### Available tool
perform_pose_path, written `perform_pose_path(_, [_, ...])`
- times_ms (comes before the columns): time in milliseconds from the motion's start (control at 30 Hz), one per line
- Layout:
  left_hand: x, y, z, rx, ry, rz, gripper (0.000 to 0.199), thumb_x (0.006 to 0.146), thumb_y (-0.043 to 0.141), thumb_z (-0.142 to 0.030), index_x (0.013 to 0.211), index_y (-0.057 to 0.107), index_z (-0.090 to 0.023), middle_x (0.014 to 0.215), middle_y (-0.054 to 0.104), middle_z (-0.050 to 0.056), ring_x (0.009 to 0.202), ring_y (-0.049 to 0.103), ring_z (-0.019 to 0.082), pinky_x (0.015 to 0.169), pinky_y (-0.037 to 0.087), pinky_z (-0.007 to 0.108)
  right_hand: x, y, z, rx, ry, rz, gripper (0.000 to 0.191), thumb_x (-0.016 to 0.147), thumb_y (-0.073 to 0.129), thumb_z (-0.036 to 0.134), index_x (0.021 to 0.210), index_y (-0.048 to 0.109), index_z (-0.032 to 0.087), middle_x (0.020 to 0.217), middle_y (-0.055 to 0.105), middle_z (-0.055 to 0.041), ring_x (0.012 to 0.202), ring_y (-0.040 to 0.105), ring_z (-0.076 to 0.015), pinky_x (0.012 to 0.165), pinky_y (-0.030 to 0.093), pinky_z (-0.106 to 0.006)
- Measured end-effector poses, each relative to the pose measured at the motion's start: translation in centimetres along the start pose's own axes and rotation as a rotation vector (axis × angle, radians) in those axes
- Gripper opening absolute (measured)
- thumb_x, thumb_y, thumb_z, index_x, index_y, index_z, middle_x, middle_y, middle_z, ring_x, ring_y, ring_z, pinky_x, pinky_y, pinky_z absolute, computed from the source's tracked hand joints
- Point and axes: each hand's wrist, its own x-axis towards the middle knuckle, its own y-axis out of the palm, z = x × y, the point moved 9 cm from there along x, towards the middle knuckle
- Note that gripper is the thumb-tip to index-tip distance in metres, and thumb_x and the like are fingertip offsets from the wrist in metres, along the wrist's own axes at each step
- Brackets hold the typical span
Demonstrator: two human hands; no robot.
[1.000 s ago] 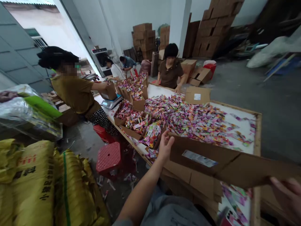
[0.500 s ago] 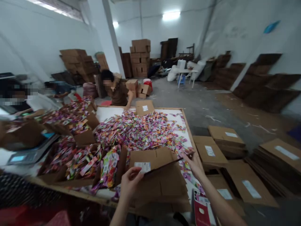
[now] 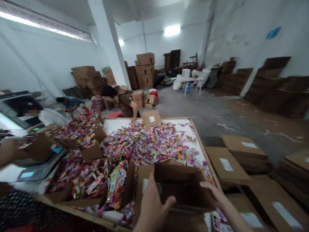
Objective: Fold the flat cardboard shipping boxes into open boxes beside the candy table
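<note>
An unfolded cardboard box [image 3: 180, 207] stands in front of me, its dark hollow inside facing up. My left hand [image 3: 154, 201] holds the box's left side, fingers along the wall and thumb spread toward the hollow. On the opposite side, my right hand [image 3: 214, 193] grips the right wall, with its thumb at the upper edge. Beneath and left of the box lies flat folded cardboard [image 3: 142, 175] with a white label. Beyond it spreads a heap of small colourful packets [image 3: 149, 141].
Boxes full of packets [image 3: 90, 178] stand to the left, near a scale [image 3: 36, 172]. Stacks of flat cartons [image 3: 227, 162] lie at the right. A phone [image 3: 218, 220] sits by my right forearm. Across the wooden-edged table [image 3: 200, 138], a person in brown [image 3: 127, 104] leans over.
The folded cardboard between my hands has become an unfolded box with a visible hollow. Both hands have shifted to its sides, the left one rightward. The view has tilted up slightly.
</note>
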Motion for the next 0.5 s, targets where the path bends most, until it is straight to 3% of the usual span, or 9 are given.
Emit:
perform_pose_path(33, [-0.3, 0.7, -0.7, 0.095, 0.007, 0.056, 0.111, 0.068, 0.055, -0.065, 0.141, 0.021, 0.011, 0.148, 0.024, 0.032, 0.138, 0.023, 0.040, 0.112, 0.025, 0.048, 0.8, -0.4, -0.3, -0.050, 0.003, -0.032, 0.049, 0.056, 0.059, 0.059, 0.088, 0.069, 0.023, 0.100, 0.071, -0.0122, 0.113, 0.059, -0.0337, 0.098, 0.044, -0.044])
perform_pose_path(100, [-0.4, 1.8, -1.9, 0.225, 0.038, 0.175, 0.105, 0.065, 0.055, -0.073, 0.131, 0.046, 0.008, 0.134, 0.043, 0.036, 0.126, 0.041, 0.048, 0.103, 0.036, 0.053, 2.0, -0.4, 1.1, -0.233, -0.121, -0.125, 0.051, 0.050, 0.066, 0.057, 0.088, 0.068, 0.023, 0.104, 0.070, -0.0128, 0.114, 0.057, -0.0339, 0.102, 0.041, -0.043])
perform_pose_path(167, [0.3, 2.2, -3.1, 0.241, 0.110, 0.265, 0.086, 0.073, 0.043, -0.075, 0.104, 0.070, 0.001, 0.103, 0.066, 0.032, 0.098, 0.063, 0.045, 0.084, 0.049, 0.051, 2.5, 1.1, 3.8, -0.388, -0.301, -0.157, 0.061, 0.045, 0.075, 0.048, 0.097, 0.065, 0.020, 0.110, 0.068, -0.0128, 0.114, 0.056, -0.0342, 0.103, 0.040, -0.044])
perform_pose_path(200, [1.0, 2.0, -3.4, 0.234, 0.144, 0.274, 0.081, 0.077, 0.038, -0.074, 0.090, 0.075, -0.004, 0.087, 0.070, 0.028, 0.084, 0.067, 0.041, 0.076, 0.051, 0.048, 2.6, 2.1, 4.8, -0.420, -0.369, -0.144, 0.065, 0.043, 0.078, 0.045, 0.101, 0.063, 0.019, 0.110, 0.068, -0.0127, 0.112, 0.057, -0.0342, 0.101, 0.042, -0.044])
perform_pose_path(267, [2.8, 1.1, -3.5, 0.227, 0.196, 0.190, 0.068, 0.080, 0.040, -0.070, 0.079, 0.076, -0.012, 0.076, 0.072, 0.019, 0.077, 0.068, 0.035, 0.071, 0.051, 0.043, 2.9, 3.7, 6.0, -0.404, -0.421, -0.087, 0.069, 0.042, 0.082, 0.045, 0.103, 0.062, 0.019, 0.105, 0.069, -0.0117, 0.107, 0.060, -0.0334, 0.096, 0.046, -0.043])
perform_pose_path(367, [4.8, -0.1, -2.5, 0.182, 0.252, -0.084, 0.039, 0.079, 0.058, -0.051, 0.095, 0.071, -0.017, 0.095, 0.071, 0.011, 0.096, 0.062, 0.028, 0.085, 0.046, 0.039, 3.3, 3.8, 4.8, -0.260, -0.292, -0.055, 0.068, 0.043, 0.078, 0.059, 0.098, 0.063, 0.021, 0.104, 0.070, -0.0108, 0.101, 0.064, -0.0322, 0.091, 0.050, -0.042])
perform_pose_path(433, [4.9, 0.3, -1.6, 0.122, 0.300, -0.217, 0.044, 0.075, 0.065, -0.042, 0.113, 0.064, -0.019, 0.110, 0.065, 0.010, 0.105, 0.055, 0.028, 0.094, 0.041, 0.042, 3.1, 2.6, 3.2, -0.162, -0.179, -0.113, 0.069, 0.047, 0.071, 0.069, 0.097, 0.065, 0.022, 0.108, 0.070, -0.0107, 0.104, 0.063, -0.0320, 0.092, 0.050, -0.043])
perform_pose_path(500, [4.5, 0.9, -0.7, 0.126, 0.348, -0.334, 0.057, 0.070, 0.068, -0.044, 0.123, 0.059, -0.024, 0.116, 0.061, 0.010, 0.107, 0.052, 0.029, 0.097, 0.037, 0.047, 1.8, 0.4, 2.6, -0.088, -0.158, -0.257, 0.075, 0.048, 0.066, 0.076, 0.099, 0.065, 0.021, 0.110, 0.069, -0.0112, 0.109, 0.061, -0.0335, 0.095, 0.048, -0.046])
